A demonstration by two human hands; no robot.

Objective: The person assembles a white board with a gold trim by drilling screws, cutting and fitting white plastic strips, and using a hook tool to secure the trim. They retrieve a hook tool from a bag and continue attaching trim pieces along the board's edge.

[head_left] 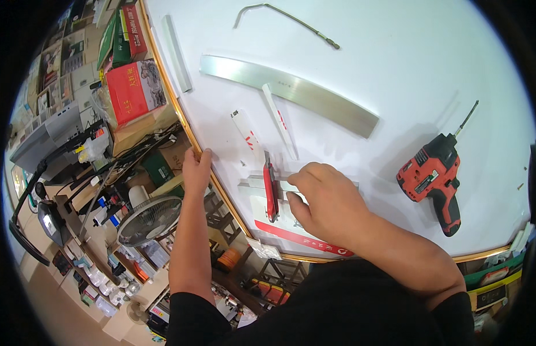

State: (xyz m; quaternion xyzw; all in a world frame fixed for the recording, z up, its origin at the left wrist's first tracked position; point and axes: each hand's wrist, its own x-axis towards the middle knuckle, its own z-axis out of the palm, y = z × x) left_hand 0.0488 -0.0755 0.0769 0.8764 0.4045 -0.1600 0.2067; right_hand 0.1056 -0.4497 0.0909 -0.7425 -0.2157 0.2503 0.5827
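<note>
At the table's gold-trimmed left edge [184, 123] is my left hand [197, 173], its fingers closed over the trim. My right hand [331, 202] hovers over the near part of the white table, fingers curled, with a gap between thumb and forefinger. Under and beside it lies a silver metal strip [255, 182], partly hidden by the hand. Just left of the right hand rests a red utility knife [271, 193], blade end pointing away, across the strip. A white sheet with a red band [291, 235] lies nearer me. Two white paper strips [279, 121] [245, 132] lie beyond the knife.
Farther off lie a wide metal plate [291, 89], a narrow metal bar [176, 53] and a bent metal rod [288, 18]. On the right is a red-and-black cordless drill [431, 179]. Left of the table stand a fan [150, 220] and a red box [132, 93].
</note>
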